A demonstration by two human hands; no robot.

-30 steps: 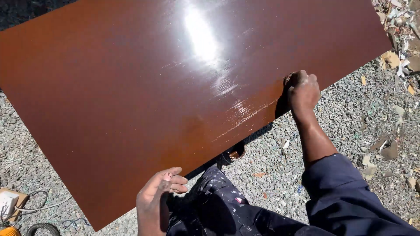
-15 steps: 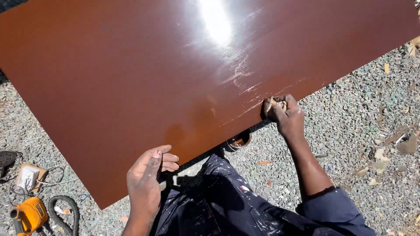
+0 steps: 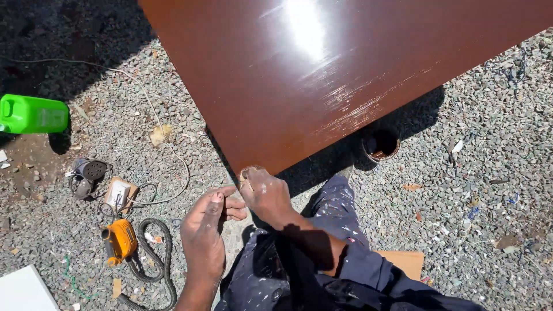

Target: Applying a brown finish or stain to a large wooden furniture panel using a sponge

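A big brown board (image 3: 322,75) fills the top of the view. It is smooth and shiny, with a bright spot of sun on it. It sits above the gravel ground (image 3: 489,190) and throws a dark shadow under it. Its near corner points down toward the person, just above both hands. One long edge runs from that corner up and to the right. The other edge runs up and to the left. The board goes out of view at the top.

The right hand (image 3: 266,194) is at the near corner of the board. Its fingers are curled up tight and pinch something small and pale against the corner. What the small thing is cannot be told. The left hand (image 3: 203,236) is just beside the right hand, a little lower. It is partly open, with the fingers loosely bent, and its fingertips touch the right hand. It holds nothing.

Under the right edge of the board stands a small round can (image 3: 381,145). On the gravel to the left lie an orange power tool (image 3: 119,241) with a grey hose (image 3: 160,259), and a green jug (image 3: 31,114) farther off.
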